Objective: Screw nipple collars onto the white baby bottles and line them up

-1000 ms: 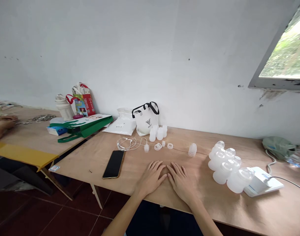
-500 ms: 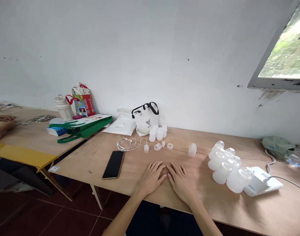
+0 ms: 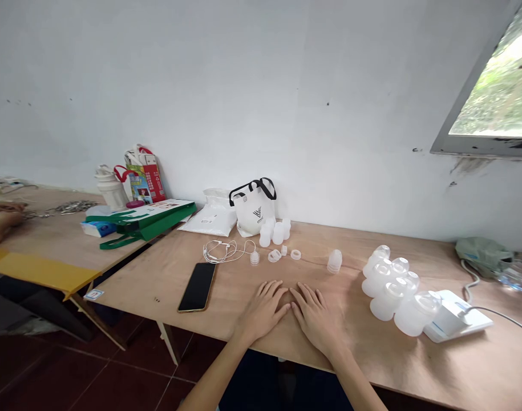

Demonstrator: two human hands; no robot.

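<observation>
Rests left hand (image 3: pixel 263 308) and right hand (image 3: pixel 314 314) palm down on the table (image 3: pixel 359 342), with the grip of both open. Has the rings (image 3: pixel 295 258) near beyond the fingertips, the cap (image 3: pixel 335 261) beyond the right hand, the phone (image 3: pixel 197 287) to the left, and the bottles (image 3: pixel 384 307) grouped to the right.

legible from where I stand: none | white tote (image 3: pixel 251 210): black V-like logo (image 3: pixel 258 212), tiny lettering (image 3: pixel 260 221) beneath, unreadable | red bag (image 3: pixel 154 185): white characters (image 3: pixel 150 178), too small | packet (image 3: pixel 220 220): dark label (image 3: pixel 207 220), unreadable | green bag (image 3: pixel 158 220): print on white side, unclear | table (image 3: pixel 136 285): corner sticker (image 3: pixel 94 294), reddish mark, can't make out
</observation>
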